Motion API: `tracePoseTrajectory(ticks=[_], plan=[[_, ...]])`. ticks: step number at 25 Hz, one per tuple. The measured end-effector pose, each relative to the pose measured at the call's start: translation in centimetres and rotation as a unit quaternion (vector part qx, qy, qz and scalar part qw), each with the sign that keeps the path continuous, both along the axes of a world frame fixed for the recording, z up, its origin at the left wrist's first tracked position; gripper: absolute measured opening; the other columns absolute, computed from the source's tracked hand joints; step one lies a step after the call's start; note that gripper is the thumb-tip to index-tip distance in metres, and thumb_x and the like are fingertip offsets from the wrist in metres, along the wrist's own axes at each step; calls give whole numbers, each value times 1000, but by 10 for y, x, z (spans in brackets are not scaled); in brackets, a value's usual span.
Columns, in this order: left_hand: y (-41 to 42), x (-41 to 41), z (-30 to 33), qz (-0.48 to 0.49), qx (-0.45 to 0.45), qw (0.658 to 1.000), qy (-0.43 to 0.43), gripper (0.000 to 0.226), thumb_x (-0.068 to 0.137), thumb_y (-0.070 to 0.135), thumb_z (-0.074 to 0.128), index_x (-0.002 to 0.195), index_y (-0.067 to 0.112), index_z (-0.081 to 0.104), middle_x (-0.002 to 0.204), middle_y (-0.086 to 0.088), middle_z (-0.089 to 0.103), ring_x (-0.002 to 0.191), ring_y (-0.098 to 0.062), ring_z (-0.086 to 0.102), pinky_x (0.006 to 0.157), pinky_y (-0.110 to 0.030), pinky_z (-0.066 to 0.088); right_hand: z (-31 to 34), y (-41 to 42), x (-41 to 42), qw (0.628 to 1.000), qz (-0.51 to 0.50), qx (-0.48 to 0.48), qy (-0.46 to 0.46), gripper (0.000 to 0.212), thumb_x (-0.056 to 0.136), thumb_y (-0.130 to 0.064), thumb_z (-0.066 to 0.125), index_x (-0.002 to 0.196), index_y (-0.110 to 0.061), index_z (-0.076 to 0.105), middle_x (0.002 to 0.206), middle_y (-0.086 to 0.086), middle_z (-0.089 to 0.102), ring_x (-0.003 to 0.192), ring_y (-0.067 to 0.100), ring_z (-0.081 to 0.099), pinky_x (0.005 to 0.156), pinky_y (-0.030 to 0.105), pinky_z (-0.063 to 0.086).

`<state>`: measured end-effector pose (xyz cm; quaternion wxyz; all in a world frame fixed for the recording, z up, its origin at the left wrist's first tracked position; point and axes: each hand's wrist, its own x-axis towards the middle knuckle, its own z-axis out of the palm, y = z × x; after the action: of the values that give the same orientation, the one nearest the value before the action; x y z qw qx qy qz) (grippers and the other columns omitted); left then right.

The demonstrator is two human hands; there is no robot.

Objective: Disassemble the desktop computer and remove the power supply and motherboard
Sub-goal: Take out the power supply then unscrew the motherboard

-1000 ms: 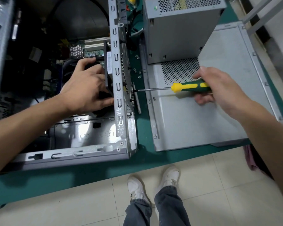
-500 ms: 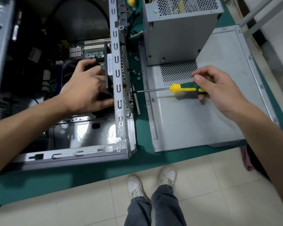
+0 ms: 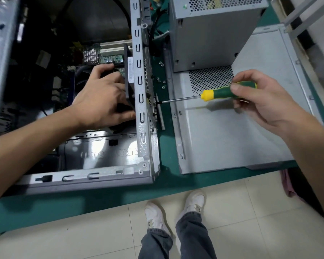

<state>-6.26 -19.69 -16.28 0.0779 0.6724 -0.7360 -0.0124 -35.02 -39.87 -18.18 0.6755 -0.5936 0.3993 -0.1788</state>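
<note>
The open computer case lies on the green table. Inside it my left hand grips a black fan that stands against the case's rear wall. My right hand holds a green and yellow screwdriver; its shaft runs left and the tip meets a screw on the outside of that rear wall. The motherboard shows inside the case, beyond my left hand. The grey power supply stands outside the case on the removed side panel.
Several loose screws lie on the green table between the case and the panel. Black cables curve through the back of the case. My legs and white shoes are below the table edge. A metal frame stands at the far right.
My right hand has turned on the screwdriver handle, fingers shifting from over its top to a pinch nearer its end. The left hand stays on the fan.
</note>
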Motion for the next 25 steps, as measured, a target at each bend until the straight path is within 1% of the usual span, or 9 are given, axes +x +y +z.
tracePoseTrajectory(ticks=[2,3,6,8,11,17,20,23,25], plan=[[0,1,-1,0,1,1000,-5,56,79,54,41,74,11,77,83,-6,70,97,-33,60,106,-50,23,2,-1,-4,996,10,60,-72,30,80,9,62,93,-18,57,96,5,63,81,15,63,71,22,53],[1,0,-1,1,5,1000,-7,57,79,55,41,75,11,77,83,-7,70,98,-33,61,107,-49,22,2,-1,-4,996,19,61,-59,23,80,0,66,94,-18,59,96,5,62,83,15,64,72,23,55],[0,-1,-1,-1,-3,1000,-2,54,79,54,42,74,12,76,84,-6,70,97,-34,62,106,-51,23,1,-2,-2,995,58,-7,82,18,93,-35,60,88,-18,65,76,3,56,55,17,54,49,22,47],[0,0,0,-4,-10,1000,6,49,79,52,44,73,14,75,84,-4,70,95,-33,61,105,-50,24,-1,-3,-4,996,51,-21,69,11,96,-20,58,88,-20,65,79,2,56,57,15,51,51,22,43],[1,0,0,-6,-13,1000,9,46,79,51,45,74,15,75,83,-3,69,92,-31,58,104,-48,24,-3,-1,-9,999,30,12,-21,33,82,10,62,92,-22,63,94,-1,65,81,15,60,67,25,51],[1,-1,1,-3,-1,1000,-2,47,80,51,44,73,15,75,80,-2,68,92,-29,55,104,-51,26,-9,4,-25,996,-15,69,-52,37,79,11,59,84,-25,67,96,-1,65,88,17,61,78,24,50],[0,-2,1,3,7,1000,-14,51,79,53,42,74,15,75,83,-3,69,95,-32,58,105,-48,24,-7,4,-29,992,-53,92,-66,26,82,4,59,86,-21,67,98,1,66,94,19,63,83,28,52],[0,0,1,14,23,999,-24,55,78,55,41,73,13,76,84,-5,69,96,-32,59,107,-45,21,-4,11,-26,990,-38,120,-67,11,79,-18,68,88,-24,67,92,3,67,78,21,63,77,31,50],[1,1,0,16,23,999,-28,57,78,56,40,73,12,75,84,-5,69,97,-32,59,107,-43,20,-2,20,-20,987,-16,140,-78,17,73,-26,73,89,-24,69,89,6,67,74,23,62,74,30,53]])
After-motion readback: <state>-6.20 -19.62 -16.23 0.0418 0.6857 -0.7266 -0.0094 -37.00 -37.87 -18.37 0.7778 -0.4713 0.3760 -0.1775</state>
